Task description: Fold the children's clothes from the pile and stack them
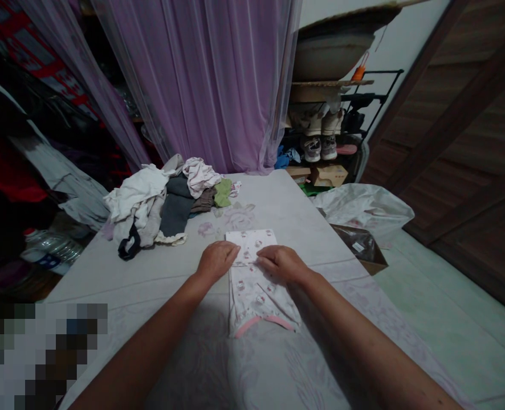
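Observation:
A small white garment (259, 293) with a cartoon-cat print and pink trim lies lengthwise before me on the bed-like surface. Its far end is folded over toward me into a flat panel. At the left edge of that fold, my left hand (218, 260) is closed with thumb and fingers pinching the cloth. My right hand (281, 263) grips the fold's right side, its fingers curled and pressed together. The pink-trimmed end spreads loosely toward me, with a few creases. Both fingertips are partly hidden against the fabric.
A heap of clothes (143, 196) lies at the far left of the pale flowered sheet (321, 307). Behind hangs a purple curtain (218, 85). To the right are a shoe rack with sneakers (320, 148), a plastic bag (363, 208) and an open cardboard box (377, 259).

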`<state>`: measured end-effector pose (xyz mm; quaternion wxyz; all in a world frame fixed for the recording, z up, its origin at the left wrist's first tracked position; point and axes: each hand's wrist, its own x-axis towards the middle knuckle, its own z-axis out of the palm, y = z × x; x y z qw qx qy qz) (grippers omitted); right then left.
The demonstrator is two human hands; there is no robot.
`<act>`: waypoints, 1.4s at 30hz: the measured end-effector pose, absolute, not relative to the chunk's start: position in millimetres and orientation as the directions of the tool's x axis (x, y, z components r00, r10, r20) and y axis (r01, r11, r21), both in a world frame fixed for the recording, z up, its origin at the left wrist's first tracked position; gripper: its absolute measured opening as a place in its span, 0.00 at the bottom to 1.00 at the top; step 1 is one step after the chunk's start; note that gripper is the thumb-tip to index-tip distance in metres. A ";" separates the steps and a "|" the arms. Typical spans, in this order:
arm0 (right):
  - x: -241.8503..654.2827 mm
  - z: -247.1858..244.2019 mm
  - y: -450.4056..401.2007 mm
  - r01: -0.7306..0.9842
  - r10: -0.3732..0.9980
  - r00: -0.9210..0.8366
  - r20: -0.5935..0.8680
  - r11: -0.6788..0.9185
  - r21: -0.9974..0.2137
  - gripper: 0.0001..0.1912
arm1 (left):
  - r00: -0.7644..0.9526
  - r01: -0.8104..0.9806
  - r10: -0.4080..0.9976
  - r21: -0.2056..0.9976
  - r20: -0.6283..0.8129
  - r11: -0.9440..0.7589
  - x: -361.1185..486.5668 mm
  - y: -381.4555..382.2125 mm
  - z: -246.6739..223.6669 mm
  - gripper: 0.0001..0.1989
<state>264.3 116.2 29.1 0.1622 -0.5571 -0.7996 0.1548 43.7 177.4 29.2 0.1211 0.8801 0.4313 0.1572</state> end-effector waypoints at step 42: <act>303.5 3.2 15.3 0.761 0.872 -0.421 0.250 0.490 -0.426 0.16 | 0.852 0.458 0.521 0.410 0.050 -0.789 -14.1 94.7 3.3 0.16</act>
